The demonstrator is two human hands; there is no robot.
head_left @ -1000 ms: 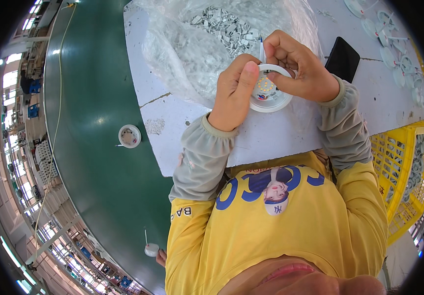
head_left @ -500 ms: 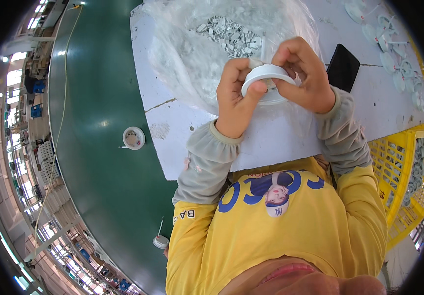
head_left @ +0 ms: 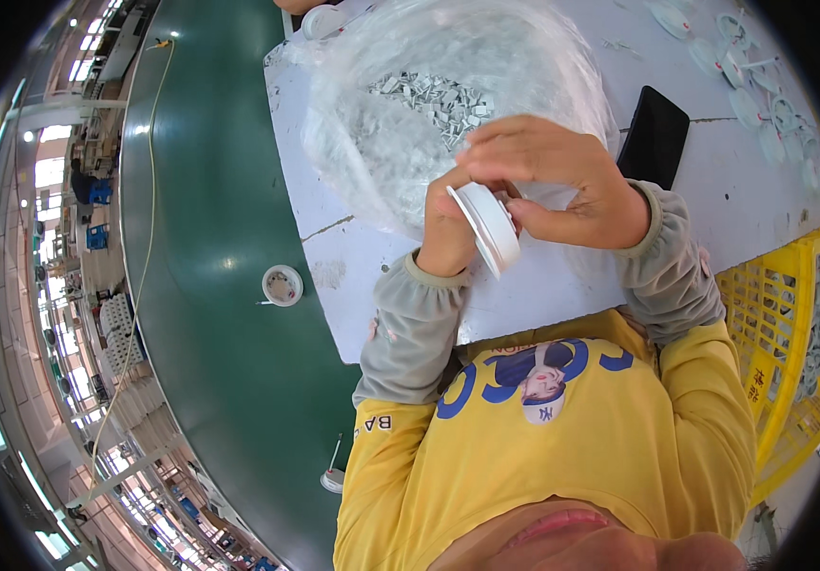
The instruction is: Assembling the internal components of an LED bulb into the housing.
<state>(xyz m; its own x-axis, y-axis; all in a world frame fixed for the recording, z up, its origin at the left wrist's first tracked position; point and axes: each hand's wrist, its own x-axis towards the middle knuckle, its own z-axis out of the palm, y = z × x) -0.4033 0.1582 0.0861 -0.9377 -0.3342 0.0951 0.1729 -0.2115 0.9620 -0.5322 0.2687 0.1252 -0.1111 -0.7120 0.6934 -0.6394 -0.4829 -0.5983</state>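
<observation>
A white round plastic housing [head_left: 488, 228], like a small lamp base, is tilted nearly on edge above the table's near part. My left hand [head_left: 445, 224] grips it from the left, its fingers partly hidden behind the rim. My right hand [head_left: 562, 181] curls over from the right, its thumb against the housing's right side and its fingers bent across the top near my left hand. Whether a small piece lies under the right fingertips is hidden. Just beyond, a clear plastic bag [head_left: 343, 143] lies opened out, with many small pale grey clips [head_left: 439, 107] in it.
A black phone [head_left: 654, 138] lies right of the bag. Pale discs with stems [head_left: 738, 71] cover the far right; a yellow crate [head_left: 762, 305] stands below. On the green conveyor [head_left: 220, 190] at left sits another white housing [head_left: 283, 285]. Another person's hand [head_left: 294, 5] shows at the top.
The housing has turned from facing me to nearly on edge and moved slightly lower. My right hand has swung left across its top. A person's hand and a white part now show at the top.
</observation>
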